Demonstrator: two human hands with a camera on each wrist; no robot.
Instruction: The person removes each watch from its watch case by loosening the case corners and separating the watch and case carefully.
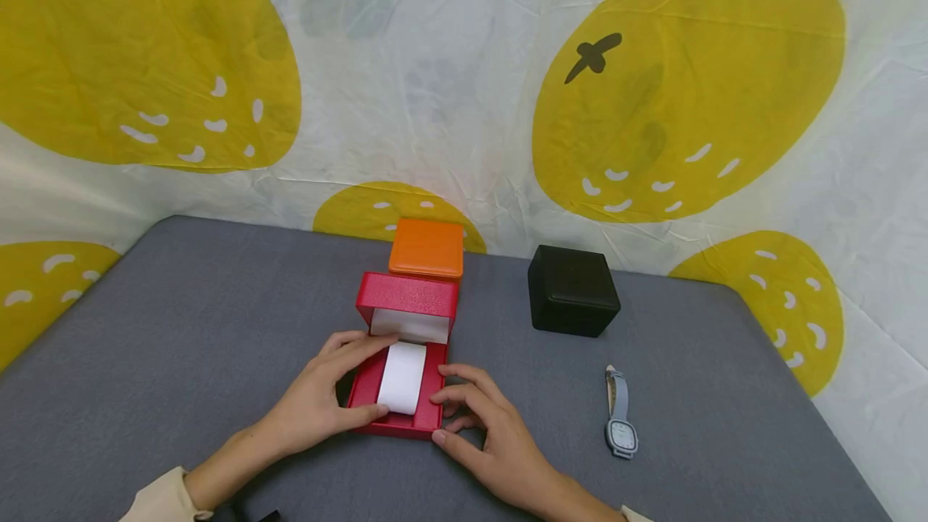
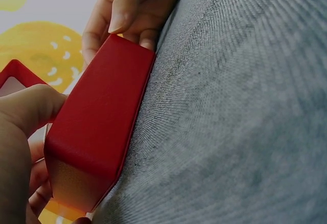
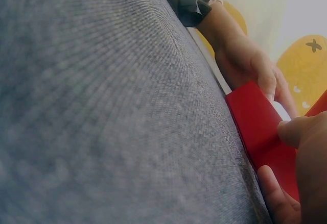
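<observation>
An open red watch box (image 1: 431,393) sits on the grey table, its lid raised at the back. Inside lies a white cushion (image 1: 402,377). My left hand (image 1: 319,393) reaches over the box's left side, thumb at the cushion's near end and index finger at its far end. In the left wrist view that thumb goes over the front rim. My right hand (image 1: 486,433) holds the right side, thumb at the front corner (image 2: 113,38) of the box and fingers along the side wall. A watch (image 1: 621,425) with a pale blue strap lies right of my right hand.
An orange box (image 1: 428,248) stands just behind the red lid. A closed black box (image 1: 574,290) stands at the back right. A white cloth with yellow fruit shapes (image 1: 435,63) hangs behind the grey table (image 1: 239,304).
</observation>
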